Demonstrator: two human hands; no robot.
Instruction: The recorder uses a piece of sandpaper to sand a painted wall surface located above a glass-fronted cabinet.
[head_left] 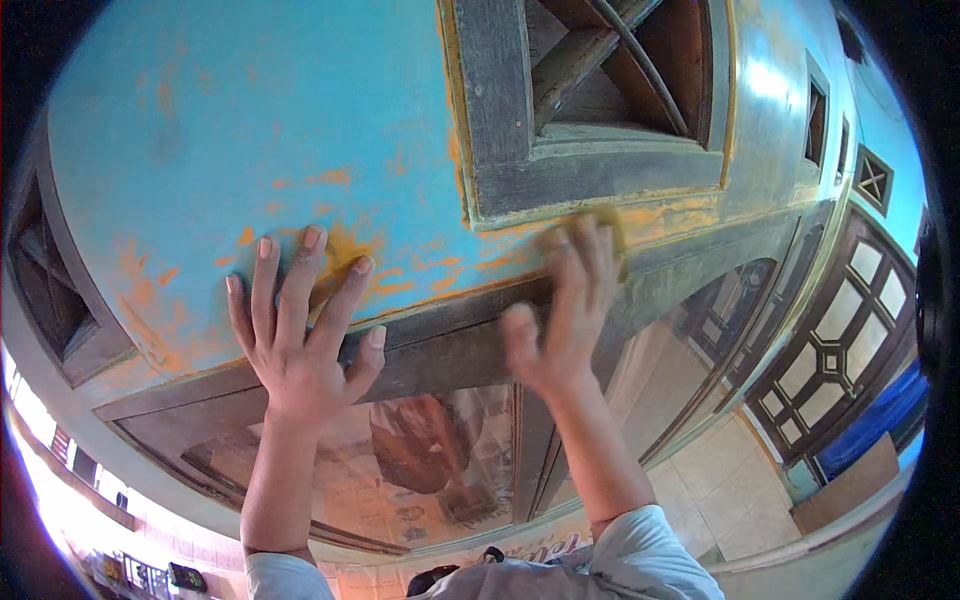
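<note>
My left hand (300, 345) lies against the turquoise wall (250, 130) with its fingers spread, just above a dark wooden beam (420, 325). An orange-brown patch shows on the wall between its fingers. My right hand (575, 310) is smeared by motion below the dark wooden vent frame (620, 180). Past its fingertips shows the rounded edge of a flat yellowish-brown pad (617, 240), pressed to the wall under the fingers. Its exact kind is blurred. Orange smears (330, 178) mark the wall around both hands, and a yellow-orange line runs along the vent frame.
Below the beam, a large glass pane (440, 460) reflects the surroundings. Another wooden vent (60, 270) is at the left. To the right stand a dark door with pale panes (840, 305) and a blue cloth (875, 430). Pale floor tiles (720, 470) lie below.
</note>
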